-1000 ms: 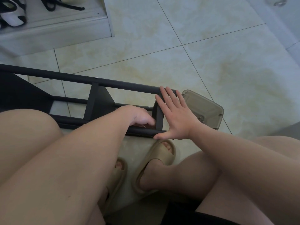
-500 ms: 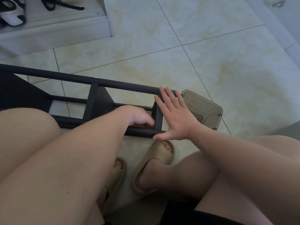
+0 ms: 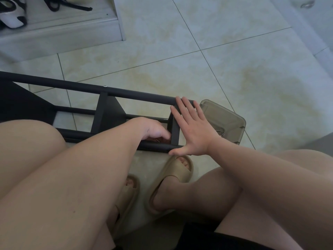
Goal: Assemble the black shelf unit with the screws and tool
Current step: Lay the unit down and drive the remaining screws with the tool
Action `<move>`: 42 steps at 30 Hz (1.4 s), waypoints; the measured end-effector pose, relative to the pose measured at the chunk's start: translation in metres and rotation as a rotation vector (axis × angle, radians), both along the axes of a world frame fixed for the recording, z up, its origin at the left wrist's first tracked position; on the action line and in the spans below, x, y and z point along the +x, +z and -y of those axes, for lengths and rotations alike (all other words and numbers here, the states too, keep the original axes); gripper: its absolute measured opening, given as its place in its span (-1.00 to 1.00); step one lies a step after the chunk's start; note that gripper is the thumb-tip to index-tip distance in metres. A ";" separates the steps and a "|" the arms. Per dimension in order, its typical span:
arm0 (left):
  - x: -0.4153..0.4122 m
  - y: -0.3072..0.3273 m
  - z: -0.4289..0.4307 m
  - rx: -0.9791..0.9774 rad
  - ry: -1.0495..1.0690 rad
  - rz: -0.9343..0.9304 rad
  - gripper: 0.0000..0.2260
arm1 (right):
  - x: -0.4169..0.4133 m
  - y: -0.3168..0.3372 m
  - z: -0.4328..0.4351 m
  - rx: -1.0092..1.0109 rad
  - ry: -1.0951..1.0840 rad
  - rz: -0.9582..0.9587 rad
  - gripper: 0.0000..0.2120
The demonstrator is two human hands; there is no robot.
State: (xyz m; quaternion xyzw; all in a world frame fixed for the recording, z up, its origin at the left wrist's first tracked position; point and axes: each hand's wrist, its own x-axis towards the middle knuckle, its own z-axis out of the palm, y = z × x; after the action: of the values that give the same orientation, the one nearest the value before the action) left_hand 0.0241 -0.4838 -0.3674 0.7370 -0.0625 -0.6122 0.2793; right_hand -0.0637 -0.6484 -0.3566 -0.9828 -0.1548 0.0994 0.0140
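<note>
The black shelf frame lies on its side on the tiled floor in front of my knees. My right hand presses flat, fingers straight, against the frame's right end, thumb on the near rail. My left hand reaches inside the frame beside the short end upright, fingers curled down around a thin metal tool that barely shows. A small screw head sits in the far rail.
A translucent brown plastic box lies on the floor just beyond my right hand. My feet in beige sandals are under the frame's near rail. A low step with shoes is at the top left.
</note>
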 end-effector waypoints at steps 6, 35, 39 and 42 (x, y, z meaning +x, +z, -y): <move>0.002 0.001 -0.003 -0.025 0.054 -0.058 -0.82 | 0.001 -0.001 0.000 -0.004 0.000 0.004 0.28; -0.001 -0.012 -0.001 -0.063 0.056 -0.046 -0.93 | -0.002 -0.002 -0.001 -0.007 0.003 0.011 0.28; 0.000 -0.011 0.000 -0.096 0.076 -0.007 -0.89 | 0.000 -0.001 0.000 -0.002 0.002 0.011 0.29; 0.001 -0.010 -0.001 -0.110 0.064 -0.011 -0.87 | 0.001 -0.002 0.001 -0.004 0.004 0.022 0.29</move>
State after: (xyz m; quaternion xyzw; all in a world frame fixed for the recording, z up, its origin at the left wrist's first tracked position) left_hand 0.0249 -0.4829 -0.3771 0.7190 -0.0708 -0.6025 0.3390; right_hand -0.0630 -0.6489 -0.3589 -0.9836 -0.1567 0.0887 0.0100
